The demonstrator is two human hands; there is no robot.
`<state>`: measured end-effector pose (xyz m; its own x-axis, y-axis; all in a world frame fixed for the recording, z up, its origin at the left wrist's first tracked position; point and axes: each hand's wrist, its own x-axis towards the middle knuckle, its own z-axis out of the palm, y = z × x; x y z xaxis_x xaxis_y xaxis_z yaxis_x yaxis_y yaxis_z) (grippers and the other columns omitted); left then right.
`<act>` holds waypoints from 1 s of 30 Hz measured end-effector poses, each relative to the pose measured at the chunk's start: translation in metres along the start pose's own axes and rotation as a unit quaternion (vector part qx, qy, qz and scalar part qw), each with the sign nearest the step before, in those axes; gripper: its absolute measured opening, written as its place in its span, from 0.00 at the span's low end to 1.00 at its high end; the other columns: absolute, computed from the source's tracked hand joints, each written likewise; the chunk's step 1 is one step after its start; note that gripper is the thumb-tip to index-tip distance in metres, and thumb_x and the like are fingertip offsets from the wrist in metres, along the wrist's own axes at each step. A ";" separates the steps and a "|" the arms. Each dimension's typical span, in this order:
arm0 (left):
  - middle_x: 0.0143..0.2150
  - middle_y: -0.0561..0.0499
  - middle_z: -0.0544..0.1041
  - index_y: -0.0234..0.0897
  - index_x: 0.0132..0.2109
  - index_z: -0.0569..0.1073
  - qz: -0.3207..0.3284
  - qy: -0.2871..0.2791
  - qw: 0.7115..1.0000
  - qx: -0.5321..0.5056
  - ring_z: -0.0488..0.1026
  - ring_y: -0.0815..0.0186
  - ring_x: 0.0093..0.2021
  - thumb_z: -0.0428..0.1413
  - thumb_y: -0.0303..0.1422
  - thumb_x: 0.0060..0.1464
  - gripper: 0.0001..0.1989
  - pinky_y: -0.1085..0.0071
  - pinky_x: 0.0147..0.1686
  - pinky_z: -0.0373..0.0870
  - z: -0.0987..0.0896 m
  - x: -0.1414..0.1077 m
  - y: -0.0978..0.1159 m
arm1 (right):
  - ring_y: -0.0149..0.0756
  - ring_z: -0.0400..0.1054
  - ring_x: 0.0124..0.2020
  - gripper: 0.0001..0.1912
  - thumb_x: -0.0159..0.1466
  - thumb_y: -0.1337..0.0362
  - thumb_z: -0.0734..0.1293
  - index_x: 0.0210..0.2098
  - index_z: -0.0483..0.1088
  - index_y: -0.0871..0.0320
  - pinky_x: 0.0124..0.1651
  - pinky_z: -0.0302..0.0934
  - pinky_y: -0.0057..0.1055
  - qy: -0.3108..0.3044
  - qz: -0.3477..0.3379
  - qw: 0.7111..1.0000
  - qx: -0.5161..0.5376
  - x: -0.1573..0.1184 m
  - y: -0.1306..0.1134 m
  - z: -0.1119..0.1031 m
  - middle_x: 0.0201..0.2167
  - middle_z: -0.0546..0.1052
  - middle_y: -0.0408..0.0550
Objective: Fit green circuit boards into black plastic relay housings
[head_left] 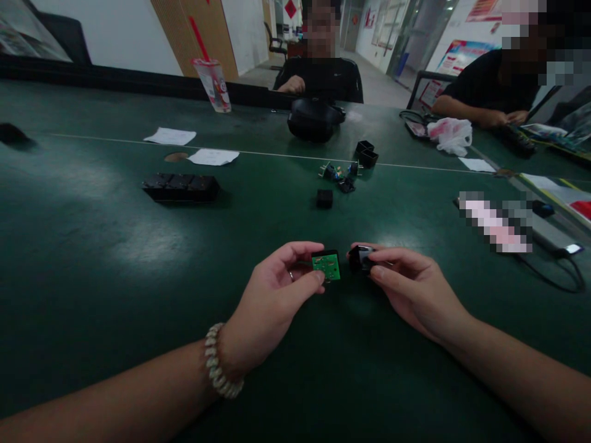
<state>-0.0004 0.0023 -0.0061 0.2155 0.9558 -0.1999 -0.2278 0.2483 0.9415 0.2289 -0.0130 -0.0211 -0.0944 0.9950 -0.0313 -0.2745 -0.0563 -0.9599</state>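
Between the thumb and fingers of my left hand (281,289) is a small green circuit board (327,266) with a black edge behind it, its soldered side facing me. My right hand (410,277) grips a small glossy black case (361,259) just right of the board; the two parts do not touch. Both hands are above the dark green table (161,295). Beyond them a black block (324,198) lies on the table, with small electronic parts (340,174) and two open black cases (366,154) farther back.
A long black block (181,187) and papers (213,157) lie at left; a cup with a straw (213,85) and a black bag (316,119) stand farther back. At right are a phone (494,224), a cable and a plastic bag (451,135). Two people sit across the table.
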 end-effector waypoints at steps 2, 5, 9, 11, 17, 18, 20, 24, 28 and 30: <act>0.43 0.50 0.82 0.39 0.49 0.82 0.004 0.000 1.000 -0.005 0.77 0.66 0.39 0.69 0.27 0.53 0.15 0.68 0.39 0.75 0.000 0.001 -0.001 | 0.39 0.80 0.55 0.15 0.57 0.64 0.84 0.43 0.85 0.45 0.64 0.71 0.43 0.006 0.006 1.000 -0.012 -0.001 -0.002 0.001 0.55 0.86 0.45; 0.43 0.50 0.82 0.39 0.49 0.83 0.005 -0.001 1.000 -0.003 0.77 0.66 0.38 0.69 0.27 0.53 0.15 0.68 0.38 0.75 0.001 0.001 -0.001 | 0.39 0.80 0.57 0.24 0.54 0.67 0.85 0.48 0.82 0.44 0.64 0.72 0.42 0.012 0.016 1.000 -0.020 -0.002 -0.005 0.001 0.55 0.85 0.44; 0.42 0.50 0.83 0.38 0.49 0.82 0.002 0.002 1.000 0.001 0.77 0.65 0.39 0.69 0.28 0.53 0.15 0.67 0.39 0.76 0.000 -0.001 -0.001 | 0.41 0.80 0.58 0.26 0.55 0.68 0.84 0.51 0.80 0.46 0.66 0.71 0.45 0.001 0.018 0.999 -0.037 -0.003 -0.004 -0.001 0.56 0.85 0.47; 0.42 0.50 0.83 0.38 0.49 0.82 0.002 0.004 1.000 0.003 0.77 0.65 0.38 0.69 0.28 0.53 0.15 0.67 0.39 0.76 0.000 -0.001 -0.001 | 0.42 0.80 0.58 0.26 0.57 0.68 0.83 0.53 0.79 0.47 0.65 0.72 0.46 -0.008 0.008 0.999 -0.047 -0.003 -0.003 -0.003 0.56 0.85 0.48; 0.43 0.50 0.83 0.38 0.50 0.83 0.001 0.004 1.000 0.006 0.77 0.65 0.39 0.69 0.27 0.53 0.16 0.67 0.39 0.76 0.000 0.000 -0.001 | 0.40 0.81 0.55 0.25 0.59 0.69 0.82 0.54 0.79 0.48 0.60 0.77 0.40 -0.027 -0.036 0.995 -0.084 -0.004 0.000 -0.002 0.57 0.85 0.49; 0.43 0.50 0.83 0.38 0.50 0.83 0.002 0.002 1.000 0.006 0.77 0.65 0.39 0.69 0.27 0.54 0.16 0.67 0.40 0.76 0.000 -0.001 -0.001 | 0.39 0.82 0.55 0.25 0.59 0.69 0.82 0.54 0.80 0.48 0.59 0.77 0.39 -0.027 -0.041 0.995 -0.092 -0.005 -0.001 -0.002 0.57 0.85 0.49; 0.43 0.50 0.83 0.39 0.50 0.83 0.002 0.001 1.000 0.004 0.77 0.65 0.39 0.69 0.27 0.54 0.16 0.67 0.40 0.77 0.000 -0.001 -0.001 | 0.39 0.82 0.53 0.24 0.59 0.69 0.81 0.54 0.80 0.48 0.58 0.78 0.38 -0.026 -0.050 0.993 -0.104 -0.006 -0.001 -0.001 0.56 0.85 0.48; 0.43 0.50 0.83 0.39 0.50 0.83 0.002 0.000 1.000 0.002 0.77 0.66 0.40 0.68 0.27 0.55 0.15 0.69 0.40 0.77 -0.001 -0.001 -0.001 | 0.37 0.83 0.50 0.24 0.60 0.70 0.81 0.53 0.80 0.46 0.56 0.78 0.36 -0.028 -0.062 0.991 -0.118 -0.007 0.000 -0.001 0.54 0.86 0.47; 0.44 0.50 0.83 0.39 0.50 0.83 0.007 -0.004 1.000 0.006 0.77 0.66 0.39 0.69 0.27 0.54 0.15 0.68 0.39 0.77 -0.001 0.000 -0.003 | 0.37 0.83 0.50 0.23 0.60 0.68 0.81 0.53 0.79 0.45 0.55 0.78 0.35 -0.019 -0.050 0.991 -0.126 -0.006 0.003 -0.003 0.53 0.86 0.45; 0.43 0.50 0.82 0.39 0.50 0.83 0.010 -0.005 1.000 0.003 0.77 0.66 0.39 0.69 0.27 0.55 0.15 0.68 0.39 0.77 -0.002 0.000 -0.004 | 0.37 0.82 0.50 0.22 0.59 0.67 0.82 0.51 0.80 0.45 0.55 0.78 0.35 -0.018 -0.053 0.992 -0.116 -0.005 0.004 -0.003 0.51 0.86 0.45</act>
<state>-0.0008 0.0019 -0.0106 0.2210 0.9589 -0.1780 -0.2269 0.2281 0.9468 0.2317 -0.0183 -0.0256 -0.1117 0.9906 0.0785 -0.0577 0.0724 -0.9957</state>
